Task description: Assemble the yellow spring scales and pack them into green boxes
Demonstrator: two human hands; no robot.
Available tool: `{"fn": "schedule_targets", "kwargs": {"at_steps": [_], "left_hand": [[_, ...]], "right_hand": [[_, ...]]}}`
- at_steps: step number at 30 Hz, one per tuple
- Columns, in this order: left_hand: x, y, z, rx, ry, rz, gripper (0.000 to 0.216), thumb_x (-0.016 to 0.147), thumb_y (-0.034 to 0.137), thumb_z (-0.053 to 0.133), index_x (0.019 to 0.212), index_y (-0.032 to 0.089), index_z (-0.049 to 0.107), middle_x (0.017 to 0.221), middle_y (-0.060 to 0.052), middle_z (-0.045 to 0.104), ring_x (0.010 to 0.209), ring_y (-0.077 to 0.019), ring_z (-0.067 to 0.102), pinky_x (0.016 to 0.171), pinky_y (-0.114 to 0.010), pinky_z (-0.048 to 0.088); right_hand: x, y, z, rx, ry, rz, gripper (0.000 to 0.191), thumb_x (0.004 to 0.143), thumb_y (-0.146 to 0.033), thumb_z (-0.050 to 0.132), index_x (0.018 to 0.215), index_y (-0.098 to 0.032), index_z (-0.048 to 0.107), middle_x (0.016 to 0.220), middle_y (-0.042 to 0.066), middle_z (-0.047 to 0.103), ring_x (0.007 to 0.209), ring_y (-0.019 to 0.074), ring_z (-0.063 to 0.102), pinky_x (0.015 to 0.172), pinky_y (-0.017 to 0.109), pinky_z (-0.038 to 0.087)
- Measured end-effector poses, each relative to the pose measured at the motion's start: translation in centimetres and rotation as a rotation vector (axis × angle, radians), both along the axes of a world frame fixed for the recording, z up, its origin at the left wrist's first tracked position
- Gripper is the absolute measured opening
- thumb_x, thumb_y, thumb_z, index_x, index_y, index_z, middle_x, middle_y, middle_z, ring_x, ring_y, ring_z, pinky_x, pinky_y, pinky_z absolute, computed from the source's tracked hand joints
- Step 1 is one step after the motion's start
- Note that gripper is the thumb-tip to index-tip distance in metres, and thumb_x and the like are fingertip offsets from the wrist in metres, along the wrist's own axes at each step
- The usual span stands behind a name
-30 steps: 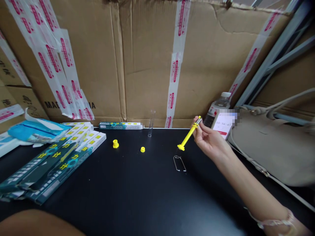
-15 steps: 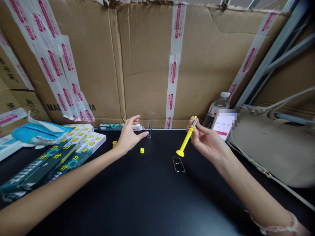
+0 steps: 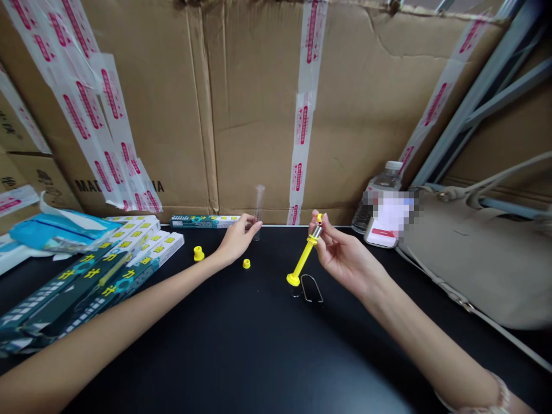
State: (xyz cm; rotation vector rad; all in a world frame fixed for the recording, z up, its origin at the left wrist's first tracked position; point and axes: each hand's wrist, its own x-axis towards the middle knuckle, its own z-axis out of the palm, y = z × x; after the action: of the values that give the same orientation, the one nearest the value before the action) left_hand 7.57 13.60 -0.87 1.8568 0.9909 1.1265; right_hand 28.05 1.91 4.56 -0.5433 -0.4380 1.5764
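Observation:
My left hand (image 3: 238, 237) is closed around a clear, upright plastic tube (image 3: 260, 198) near the back of the black table. Between the fingers of my right hand (image 3: 340, 247) is a yellow plunger-like rod (image 3: 304, 260) with a metal section near its top and a flange at its lower end. It slants down to the left, above the table. Just right of that flange lies a bent metal wire loop (image 3: 312, 288). A small yellow cap (image 3: 246, 263) sits below my left hand, and a larger yellow stepped piece (image 3: 198, 253) stands left of my wrist.
Several printed boxes (image 3: 92, 282) lie at the left, beside a blue packet (image 3: 64, 227). Another narrow box (image 3: 202, 221) rests against the cardboard wall (image 3: 254, 115). A phone (image 3: 382, 236), a bottle (image 3: 390, 175) and a beige bag (image 3: 474, 259) occupy the right side.
My left hand has closed on the clear tube, where before its fingers were spread beside it. My right hand has moved left with the yellow rod.

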Motion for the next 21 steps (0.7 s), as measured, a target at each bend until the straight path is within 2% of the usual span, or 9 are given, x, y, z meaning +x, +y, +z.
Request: {"fn": "schedule_targets", "kwargs": {"at_steps": [4,7,11,13,18,21], "left_hand": [[-1.4,-3.2,0.9,-0.073,-0.184,0.001,0.025,0.099,0.040,0.049,0.105,0.016,0.056,0.092,-0.006,0.071,0.083,-0.0193,0.070,0.079,-0.035,0.054],[-2.9,-6.4,1.2,-0.131,-0.269,0.014,0.030,0.093,0.048,0.055,0.100,0.019,0.054,0.086,-0.004,0.070,0.071,-0.0180,0.070,0.067,-0.029,0.051],[-4.7,-9.6,1.1,-0.219,-0.316,0.028,0.033,0.090,0.049,0.060,0.098,0.017,0.055,0.080,-0.003,0.070,0.065,-0.0162,0.067,0.062,-0.027,0.048],[-5.4,-10.5,1.2,-0.256,-0.334,0.024,0.033,0.088,0.049,0.062,0.097,0.018,0.055,0.079,-0.003,0.070,0.064,-0.0165,0.067,0.062,-0.028,0.048],[-6.1,-11.1,1.2,-0.325,-0.365,0.006,0.032,0.089,0.048,0.062,0.097,0.017,0.056,0.077,-0.002,0.070,0.062,-0.0161,0.067,0.061,-0.028,0.048],[-6.0,-11.2,1.0,-0.350,-0.374,-0.028,0.031,0.089,0.047,0.062,0.097,0.017,0.057,0.075,-0.001,0.070,0.061,-0.0145,0.066,0.061,-0.026,0.048]], "right_hand": [[-0.1,-0.1,0.1,-0.001,-0.017,0.021,0.015,0.089,-0.008,0.065,0.099,-0.017,0.071,0.077,-0.002,0.076,0.072,0.0086,0.075,0.068,0.011,0.063],[-0.7,-0.2,-0.5,0.015,-0.084,0.046,0.017,0.085,-0.010,0.070,0.101,-0.017,0.072,0.082,-0.001,0.076,0.078,0.0101,0.075,0.069,0.012,0.063],[-2.2,-0.5,-1.9,0.113,-0.239,0.033,0.022,0.077,-0.017,0.080,0.097,-0.014,0.072,0.096,0.002,0.076,0.097,0.0188,0.074,0.093,0.026,0.060],[-3.2,-0.8,-2.4,0.138,-0.280,0.056,0.023,0.076,-0.019,0.081,0.096,-0.013,0.071,0.095,0.003,0.075,0.102,0.0231,0.073,0.099,0.032,0.057],[-5.3,-2.3,-2.0,0.062,-0.230,0.182,0.022,0.078,-0.011,0.078,0.098,-0.013,0.068,0.087,0.002,0.074,0.094,0.0242,0.076,0.081,0.027,0.064],[-6.2,-3.3,-1.4,0.044,-0.112,0.286,0.022,0.078,-0.008,0.077,0.098,-0.012,0.068,0.087,0.003,0.075,0.089,0.0218,0.077,0.078,0.026,0.065]]}}
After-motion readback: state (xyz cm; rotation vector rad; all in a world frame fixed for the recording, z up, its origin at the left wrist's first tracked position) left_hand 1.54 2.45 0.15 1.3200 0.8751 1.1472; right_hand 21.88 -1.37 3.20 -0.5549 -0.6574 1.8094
